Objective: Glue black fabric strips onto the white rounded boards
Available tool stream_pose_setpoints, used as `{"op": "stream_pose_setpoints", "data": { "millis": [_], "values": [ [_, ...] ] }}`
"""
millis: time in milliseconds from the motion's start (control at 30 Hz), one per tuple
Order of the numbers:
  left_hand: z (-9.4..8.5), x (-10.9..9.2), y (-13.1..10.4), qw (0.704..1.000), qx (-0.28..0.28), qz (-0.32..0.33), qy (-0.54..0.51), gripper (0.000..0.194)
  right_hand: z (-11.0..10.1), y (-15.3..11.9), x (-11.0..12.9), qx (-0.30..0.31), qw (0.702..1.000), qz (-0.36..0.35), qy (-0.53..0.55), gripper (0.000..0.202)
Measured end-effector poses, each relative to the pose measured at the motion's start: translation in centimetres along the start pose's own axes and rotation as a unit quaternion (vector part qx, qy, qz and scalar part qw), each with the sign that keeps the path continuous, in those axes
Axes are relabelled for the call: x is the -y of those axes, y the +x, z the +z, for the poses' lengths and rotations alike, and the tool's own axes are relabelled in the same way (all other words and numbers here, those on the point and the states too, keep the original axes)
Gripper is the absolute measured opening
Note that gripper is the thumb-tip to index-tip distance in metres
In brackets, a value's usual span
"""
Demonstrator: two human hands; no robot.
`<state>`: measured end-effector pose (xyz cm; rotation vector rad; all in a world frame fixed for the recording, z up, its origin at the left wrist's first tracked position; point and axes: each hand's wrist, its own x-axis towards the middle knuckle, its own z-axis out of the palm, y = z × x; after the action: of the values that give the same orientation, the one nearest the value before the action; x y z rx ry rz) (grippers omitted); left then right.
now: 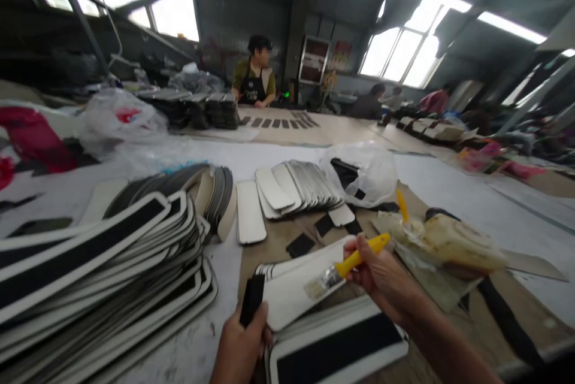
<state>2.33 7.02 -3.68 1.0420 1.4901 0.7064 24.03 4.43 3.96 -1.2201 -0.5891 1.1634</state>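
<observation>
My right hand (371, 267) is closed round the yellow handle of a paintbrush (348, 264). Its pale bristles rest against a white rounded panel (291, 297). At that panel's left end, my left hand (245, 336) pinches a black strip (253, 297), thumb near the panel's edge. Below lies a stack of white panels with a black inlay (341, 342). Small black squares (300, 245) lie just beyond the panel. To the right of my right hand, a stained, yellowish plastic container (460, 243) lies on its side, a second yellow handle (402, 205) sticking up from its mouth.
A tall pile of black-inlaid panels (179, 252) fills the left. Fanned white panels (305, 186) and a plastic bag with black pieces (363, 174) stand behind. Brown sheeting (269, 264) covers part of the table. Across the table a person in an apron (255, 81) stands; others work farther right.
</observation>
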Motion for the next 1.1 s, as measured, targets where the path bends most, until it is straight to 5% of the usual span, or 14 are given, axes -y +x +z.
{"op": "stream_pose_setpoints", "data": {
  "millis": [67,467,633,1100],
  "values": [
    [0.1,0.7,0.1,0.996,0.047,0.035,-0.06,0.037,0.2,-0.1,-0.4,0.015,1.0,0.015,-0.021,0.038],
    [-0.4,1.3,0.3,0.992,0.097,0.028,-0.08,0.032,2.9,0.2,-5.0,0.029,0.998,0.055,-0.013,0.032],
    [-0.2,2.3,0.7,0.993,0.089,0.037,-0.065,0.035,2.0,1.0,-5.9,0.019,0.993,0.002,-0.119,0.03],
    [-0.3,3.1,1.1,0.998,0.066,0.008,-0.013,0.049,-4.0,2.2,-3.6,-0.086,0.862,-0.234,-0.442,0.021]
  ]
}}
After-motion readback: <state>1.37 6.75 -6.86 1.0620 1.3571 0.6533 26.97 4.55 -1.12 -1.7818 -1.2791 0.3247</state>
